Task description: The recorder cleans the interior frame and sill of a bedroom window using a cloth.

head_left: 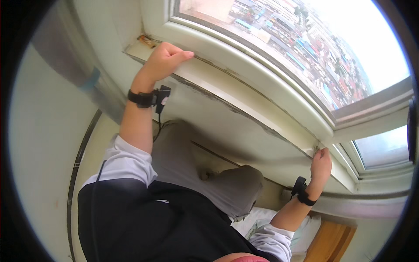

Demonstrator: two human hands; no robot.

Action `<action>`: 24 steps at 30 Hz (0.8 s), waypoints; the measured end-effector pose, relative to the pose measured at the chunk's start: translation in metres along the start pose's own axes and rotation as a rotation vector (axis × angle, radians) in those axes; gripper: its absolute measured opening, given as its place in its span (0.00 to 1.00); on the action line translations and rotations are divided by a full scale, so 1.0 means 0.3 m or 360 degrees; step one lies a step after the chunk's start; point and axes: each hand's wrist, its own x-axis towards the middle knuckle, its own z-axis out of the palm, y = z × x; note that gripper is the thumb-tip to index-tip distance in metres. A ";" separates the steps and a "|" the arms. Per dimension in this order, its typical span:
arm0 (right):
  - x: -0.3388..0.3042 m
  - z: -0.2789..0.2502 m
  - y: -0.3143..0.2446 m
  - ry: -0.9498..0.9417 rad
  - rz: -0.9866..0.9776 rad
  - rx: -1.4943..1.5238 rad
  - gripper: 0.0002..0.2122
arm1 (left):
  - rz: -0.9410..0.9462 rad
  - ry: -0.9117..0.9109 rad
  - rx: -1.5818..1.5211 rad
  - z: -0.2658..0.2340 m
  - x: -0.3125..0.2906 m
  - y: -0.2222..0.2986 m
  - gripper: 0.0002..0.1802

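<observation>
My left hand (167, 61) rests on the narrow white windowsill (244, 96) near its left end, fingers curled and thumb stretched along the sill. Whatever may be in that fist is hidden. Just behind it lies a small orange-brown object (147, 41) in the sill's corner. Toward the right end of the sill, my right hand (321, 165) is closed at the front edge. A small pale bit (316, 149) shows by its fingertips, too small to name. Black straps with small boxes circle both wrists, the left one (146, 99) trailing a cable.
A white-framed window (244, 54) rises behind the sill, with a town far below. At the left hangs a gathered curtain (65, 56) with a blue tie (90, 78). Low on the right are bedding (257, 220) and a wooden board (329, 240). The sill's front edge is chipped.
</observation>
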 end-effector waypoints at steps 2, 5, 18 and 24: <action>0.010 -0.016 0.011 0.0013 -0.0030 0.0023 0.13 | 0.0034 -0.0032 0.0015 -0.016 -0.005 -0.015 0.31; -0.021 -0.044 -0.119 -0.0010 0.0029 -0.0363 0.12 | 0.0056 -0.0076 0.0009 -0.013 -0.001 -0.043 0.31; -0.056 0.013 -0.422 -0.0012 -0.0061 -0.0365 0.14 | 0.0140 -0.0121 0.1238 0.091 0.021 0.027 0.21; -0.142 0.039 -0.565 0.0176 -0.0306 -0.0082 0.08 | -0.0078 -0.0303 0.1286 0.080 0.023 0.085 0.22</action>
